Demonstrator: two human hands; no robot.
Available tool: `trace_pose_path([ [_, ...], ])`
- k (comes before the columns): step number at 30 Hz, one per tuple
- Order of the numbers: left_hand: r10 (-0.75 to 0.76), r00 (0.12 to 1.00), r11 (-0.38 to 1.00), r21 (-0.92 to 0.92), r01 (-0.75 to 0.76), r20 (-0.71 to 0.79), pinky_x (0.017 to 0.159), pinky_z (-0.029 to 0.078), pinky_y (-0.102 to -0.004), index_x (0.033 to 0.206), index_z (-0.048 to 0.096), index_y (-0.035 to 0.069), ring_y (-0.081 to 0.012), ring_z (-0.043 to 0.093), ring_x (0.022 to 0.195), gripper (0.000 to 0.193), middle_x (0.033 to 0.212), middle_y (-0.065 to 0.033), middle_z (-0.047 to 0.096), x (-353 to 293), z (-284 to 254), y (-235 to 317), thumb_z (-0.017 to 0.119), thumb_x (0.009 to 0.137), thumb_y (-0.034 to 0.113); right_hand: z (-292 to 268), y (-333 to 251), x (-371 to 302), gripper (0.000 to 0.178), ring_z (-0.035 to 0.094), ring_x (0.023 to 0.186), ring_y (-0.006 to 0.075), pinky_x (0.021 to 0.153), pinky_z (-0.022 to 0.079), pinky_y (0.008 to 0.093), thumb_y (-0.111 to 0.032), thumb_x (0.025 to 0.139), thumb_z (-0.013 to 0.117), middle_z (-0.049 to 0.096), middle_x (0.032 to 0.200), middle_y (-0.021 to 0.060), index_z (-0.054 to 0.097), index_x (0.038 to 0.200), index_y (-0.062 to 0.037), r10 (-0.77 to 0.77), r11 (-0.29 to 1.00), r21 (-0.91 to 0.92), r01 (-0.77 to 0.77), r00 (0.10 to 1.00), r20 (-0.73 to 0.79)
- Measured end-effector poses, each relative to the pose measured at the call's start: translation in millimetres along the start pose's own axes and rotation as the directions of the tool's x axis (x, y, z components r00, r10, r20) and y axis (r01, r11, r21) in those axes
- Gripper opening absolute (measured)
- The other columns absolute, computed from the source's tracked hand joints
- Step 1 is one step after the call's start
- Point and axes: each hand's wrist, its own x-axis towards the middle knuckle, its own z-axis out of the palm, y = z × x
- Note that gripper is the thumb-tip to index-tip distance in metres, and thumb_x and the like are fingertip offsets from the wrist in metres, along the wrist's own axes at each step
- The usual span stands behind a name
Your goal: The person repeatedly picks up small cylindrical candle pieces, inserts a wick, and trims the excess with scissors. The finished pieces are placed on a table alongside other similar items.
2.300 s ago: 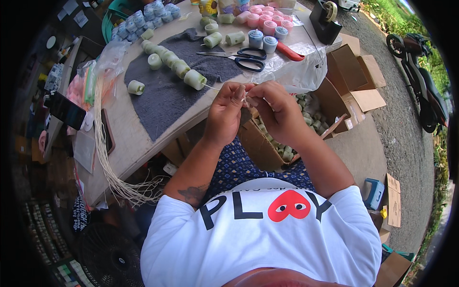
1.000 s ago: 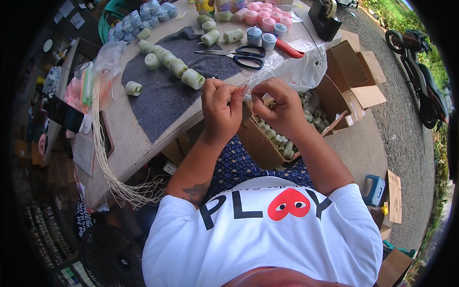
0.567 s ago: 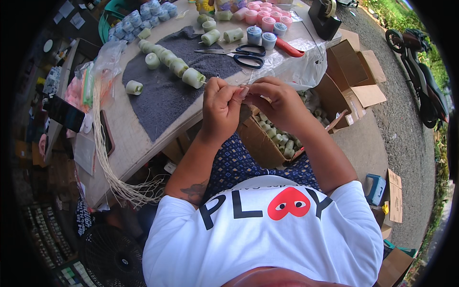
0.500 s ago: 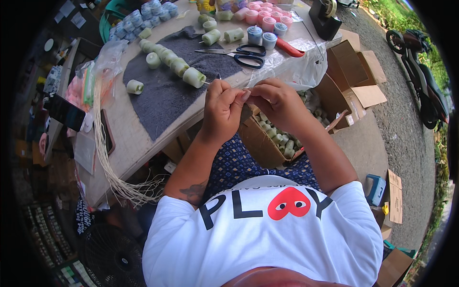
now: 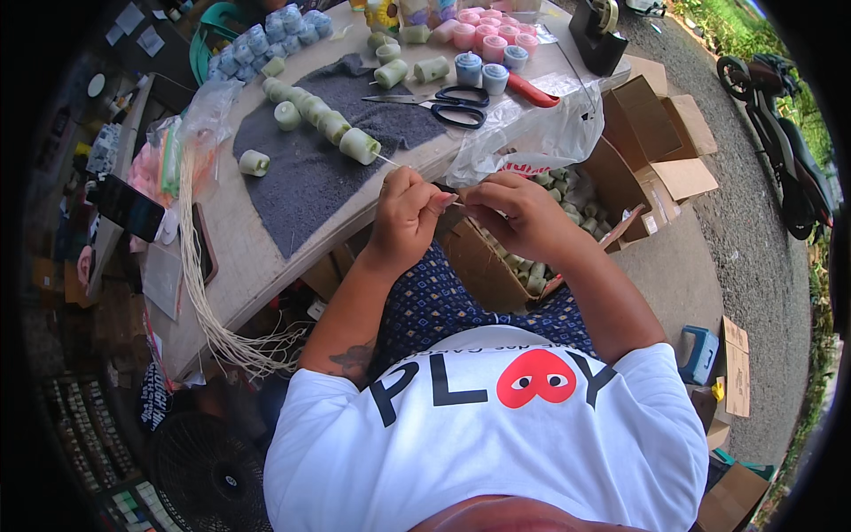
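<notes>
Both hands are close together just off the table's front edge. My left hand (image 5: 402, 217) is closed in a pinch on a thin white cord (image 5: 386, 160). The cord runs from the near end of a row of pale green and white wax-like cylinders (image 5: 333, 127), lying end to end on a dark grey cloth (image 5: 292, 199). My right hand (image 5: 514, 215) is closed too, its fingertips beside the left ones, apparently on the cord's end; the fingers partly hide it. Scissors (image 5: 461, 108) with dark blue handles lie beyond the hands, blades apart.
Loose cylinders (image 5: 254, 163) lie around the cloth. Pink cups (image 5: 492, 37), blue cups (image 5: 494, 78), a red-handled tool (image 5: 532, 91) and a tape dispenser (image 5: 598, 35) stand farther back. White cords (image 5: 191, 257) hang off the left edge. Below is a cardboard box (image 5: 483, 266) of cylinders.
Both hands have drawn slightly toward me, away from the row. A longer stretch of cord shows between the nearest cylinder and my left hand.
</notes>
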Motion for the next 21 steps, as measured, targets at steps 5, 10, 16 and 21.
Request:
trace_pose_path([
  [5, -0.09, 0.937, 0.988, -0.085, 0.125, 0.337, 0.075, 0.041, -0.036, 0.091, 0.065, 0.006, -0.0259, 0.051, 0.082, 0.012, 0.085, -0.0083, 0.054, 13, -28, 5, 0.067, 0.081, 0.011, -6, -6, -2, 0.012, 0.06, 0.079, 0.0291, 0.068, 0.049, 0.0376, 0.0, 0.074, 0.065, 0.061, 0.081, 0.0098, 0.062, 0.085, -0.0038, 0.055, 0.998, 0.025, -0.054, 0.998, -0.028],
  [10, -0.156, 0.881, 0.814, 0.564, -0.14, 0.446, 0.105, 0.029, -0.0418, 0.124, 0.056, 0.012, -0.0269, 0.045, 0.121, 0.048, 0.126, -0.0068, 0.052, 56, -85, 1, 0.066, 0.077, 0.006, -22, -10, 0, 0.008, 0.062, 0.079, 0.0253, 0.07, 0.049, 0.0346, -0.005, 0.079, 0.067, 0.063, 0.081, 0.0099, 0.065, 0.086, -0.0028, 0.187, 0.979, 0.088, -0.186, 0.982, -0.007],
  [16, -0.279, 0.741, 0.574, 0.725, -0.381, 0.61, 0.112, 0.02, -0.0476, 0.125, 0.056, 0.015, -0.0257, 0.041, 0.13, 0.054, 0.128, -0.0045, 0.055, 77, -85, -43, 0.065, 0.074, 0.001, -43, -14, 22, 0.026, 0.062, 0.078, 0.019, 0.072, 0.047, 0.0308, -0.026, 0.09, 0.062, 0.066, 0.088, 0.011, 0.067, 0.099, -0.0019, 0.25, 0.913, 0.298, -0.28, 0.959, 0.135],
  [21, -0.232, 0.899, 0.94, 0.323, 0.109, 0.372, 0.093, 0.044, -0.0367, 0.119, 0.059, 0.01, -0.0221, 0.058, 0.109, 0.049, 0.116, -0.0074, 0.062, 83, -101, 16, 0.073, 0.073, 0.007, -35, 50, 57, 0.026, 0.063, 0.088, 0.0256, 0.08, 0.049, 0.0351, -0.023, 0.089, 0.062, 0.066, 0.095, 0.0144, 0.067, 0.102, -0.001, 0.317, 0.946, -0.03, -0.324, 0.938, -0.14],
])
